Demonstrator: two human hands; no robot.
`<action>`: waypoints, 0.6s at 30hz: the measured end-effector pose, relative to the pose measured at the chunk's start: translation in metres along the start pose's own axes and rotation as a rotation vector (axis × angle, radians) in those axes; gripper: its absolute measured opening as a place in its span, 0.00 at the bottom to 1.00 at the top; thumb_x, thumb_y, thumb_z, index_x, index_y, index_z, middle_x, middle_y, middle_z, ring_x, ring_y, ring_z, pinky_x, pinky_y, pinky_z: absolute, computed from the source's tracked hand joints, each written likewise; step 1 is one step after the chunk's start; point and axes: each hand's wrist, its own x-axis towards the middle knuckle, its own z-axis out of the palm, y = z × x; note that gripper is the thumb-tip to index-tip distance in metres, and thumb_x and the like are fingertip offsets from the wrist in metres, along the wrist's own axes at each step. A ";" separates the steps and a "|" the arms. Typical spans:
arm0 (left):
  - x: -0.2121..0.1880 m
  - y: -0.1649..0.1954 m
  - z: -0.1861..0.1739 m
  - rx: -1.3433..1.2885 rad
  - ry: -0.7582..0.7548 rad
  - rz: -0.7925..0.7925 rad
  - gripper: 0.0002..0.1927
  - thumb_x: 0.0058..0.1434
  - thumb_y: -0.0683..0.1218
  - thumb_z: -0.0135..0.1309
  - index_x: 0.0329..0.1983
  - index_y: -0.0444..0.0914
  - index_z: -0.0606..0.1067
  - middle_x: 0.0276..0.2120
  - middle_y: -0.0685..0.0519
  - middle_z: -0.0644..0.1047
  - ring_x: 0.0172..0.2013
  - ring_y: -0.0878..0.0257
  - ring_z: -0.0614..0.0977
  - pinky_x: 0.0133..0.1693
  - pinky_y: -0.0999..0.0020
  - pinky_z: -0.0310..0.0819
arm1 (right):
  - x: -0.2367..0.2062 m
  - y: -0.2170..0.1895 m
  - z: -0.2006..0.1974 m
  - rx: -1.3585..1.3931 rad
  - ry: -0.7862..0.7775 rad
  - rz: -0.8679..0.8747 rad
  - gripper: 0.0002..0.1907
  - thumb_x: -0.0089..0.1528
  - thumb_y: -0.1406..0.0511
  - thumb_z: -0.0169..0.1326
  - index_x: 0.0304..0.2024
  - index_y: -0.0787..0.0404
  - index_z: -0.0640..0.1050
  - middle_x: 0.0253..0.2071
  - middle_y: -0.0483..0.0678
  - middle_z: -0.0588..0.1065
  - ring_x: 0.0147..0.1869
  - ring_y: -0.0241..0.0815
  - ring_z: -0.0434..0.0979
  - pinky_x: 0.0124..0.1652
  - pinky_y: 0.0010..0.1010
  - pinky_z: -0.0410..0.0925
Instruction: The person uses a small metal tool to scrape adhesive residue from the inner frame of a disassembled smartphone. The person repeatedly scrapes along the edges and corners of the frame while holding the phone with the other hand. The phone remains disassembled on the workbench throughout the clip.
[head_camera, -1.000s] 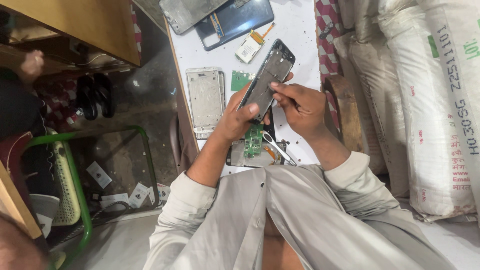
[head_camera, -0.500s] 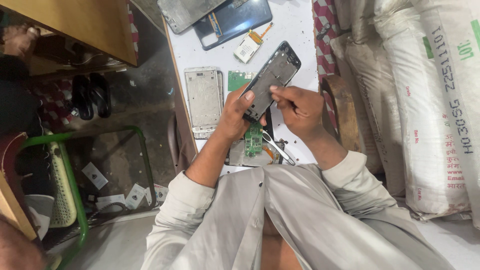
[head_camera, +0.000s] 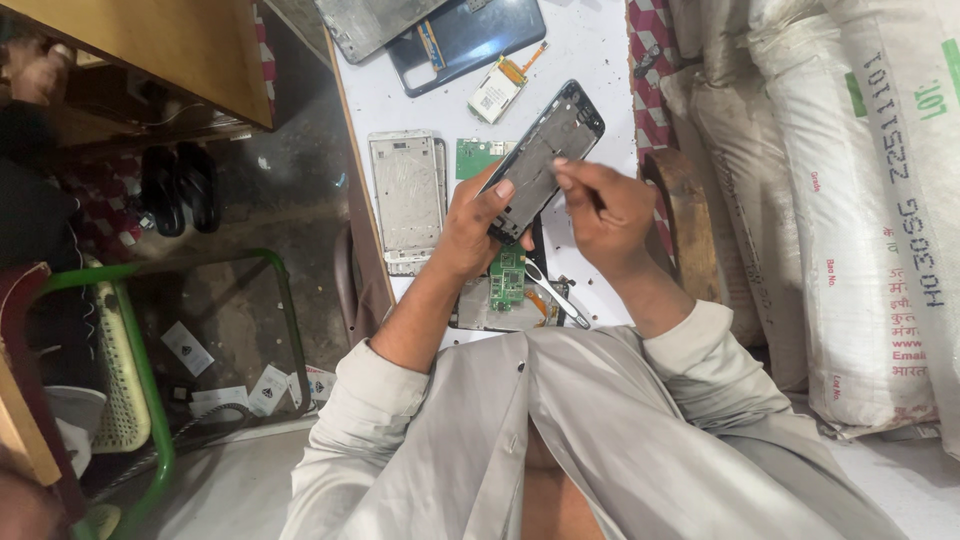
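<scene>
My left hand (head_camera: 478, 225) grips the lower end of a dark phone frame (head_camera: 548, 152), held tilted above the white table (head_camera: 600, 70). My right hand (head_camera: 600, 205) pinches a thin dark tool whose tip meets the frame's middle. Below the hands lie a green circuit board (head_camera: 507, 280) and metal tweezers (head_camera: 555, 292). A white phone frame (head_camera: 406, 195) lies flat to the left of my left hand.
A second green board (head_camera: 476, 155), a small part with an orange ribbon (head_camera: 500, 92), a dark back cover (head_camera: 470, 40) and a grey panel (head_camera: 375, 22) lie farther up. White sacks (head_camera: 860, 200) stand right. A green chair frame (head_camera: 150, 360), black sandals (head_camera: 180, 188) and paper scraps sit left.
The phone frame and both hands have stayed almost in place; my right hand's tool has shifted slightly along the frame. The view has drifted a little.
</scene>
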 end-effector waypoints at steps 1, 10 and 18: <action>0.001 0.000 0.000 -0.008 0.008 -0.002 0.35 0.67 0.58 0.54 0.63 0.24 0.68 0.37 0.44 0.77 0.27 0.61 0.79 0.32 0.68 0.76 | 0.001 0.000 0.000 0.016 -0.024 -0.031 0.09 0.71 0.73 0.57 0.53 0.63 0.80 0.36 0.50 0.80 0.35 0.32 0.78 0.35 0.23 0.69; -0.002 0.002 0.005 0.045 -0.014 0.048 0.36 0.71 0.53 0.52 0.76 0.29 0.60 0.37 0.48 0.77 0.27 0.64 0.77 0.31 0.70 0.75 | 0.001 -0.003 -0.001 -0.063 -0.026 -0.024 0.04 0.69 0.71 0.60 0.47 0.65 0.81 0.32 0.49 0.79 0.29 0.31 0.73 0.31 0.23 0.64; 0.000 -0.003 0.007 0.072 0.041 0.022 0.34 0.72 0.53 0.51 0.75 0.30 0.62 0.36 0.48 0.77 0.26 0.64 0.77 0.30 0.69 0.75 | 0.004 -0.005 -0.003 -0.072 -0.018 -0.037 0.04 0.71 0.71 0.58 0.48 0.66 0.80 0.34 0.51 0.79 0.33 0.32 0.76 0.33 0.24 0.66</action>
